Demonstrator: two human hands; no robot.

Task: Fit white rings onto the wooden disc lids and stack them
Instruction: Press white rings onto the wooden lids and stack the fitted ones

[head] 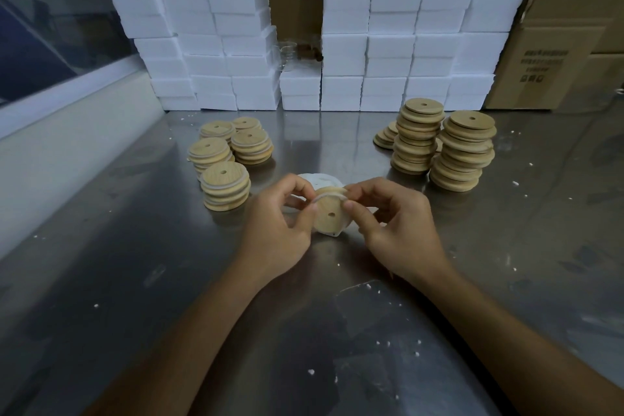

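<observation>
Overhead, steel table (141, 280) speckled white; foam blocks (388, 44), cartons (557, 61) behind, print perhaps Chinese, unreadable; left hand (280, 230), right hand (395, 230) pinched wooden lid (329, 213).

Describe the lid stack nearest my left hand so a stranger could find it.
On the steel table, short lid stacks sit left of the hands. Take the front stack, closest to the left hand. It stands alone, nearest the viewer, white rings showing between lids.

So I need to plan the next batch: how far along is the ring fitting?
Done: four short ringed stacks on the left. In hand: left hand and right hand stretch a white ring round one lid. Left: two taller bare stacks on the right, so well under half done.
</observation>
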